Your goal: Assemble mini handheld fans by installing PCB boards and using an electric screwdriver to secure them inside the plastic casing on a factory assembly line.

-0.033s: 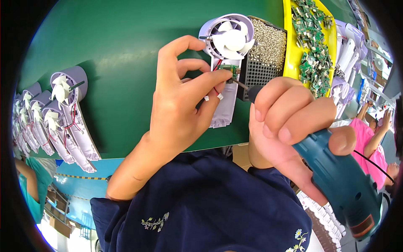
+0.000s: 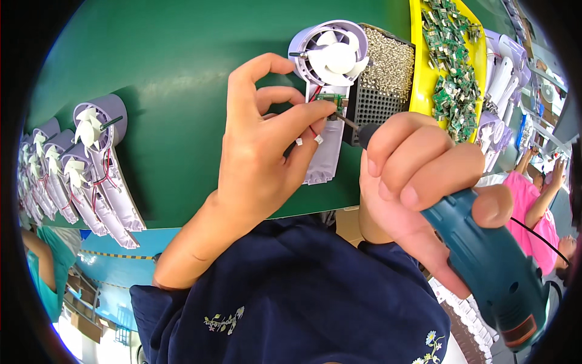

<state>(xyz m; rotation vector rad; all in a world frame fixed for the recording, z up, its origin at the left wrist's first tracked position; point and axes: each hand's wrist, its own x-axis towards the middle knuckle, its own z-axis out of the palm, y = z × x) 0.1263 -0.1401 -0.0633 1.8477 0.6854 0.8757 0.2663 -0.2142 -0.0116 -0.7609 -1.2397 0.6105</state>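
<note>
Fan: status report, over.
Right hand gripping driver, bit at board. Left hand close by, fingertips partly hiding contact point. Fan blades facing up.

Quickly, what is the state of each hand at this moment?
Left hand: partly closed at the board; its grip cannot be told.
Right hand: closed, holding the screwdriver.

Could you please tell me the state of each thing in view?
Left hand: fingertips at the circuit board
Right hand: closed around the electric screwdriver
Electric screwdriver: held, bit toward the circuit board
Fan casing: open
White connectors: unplugged
Black tray: partly filled with small metal pieces
Yellow tray: piled with boards
Left-side fan units: open, wires exposed
</note>
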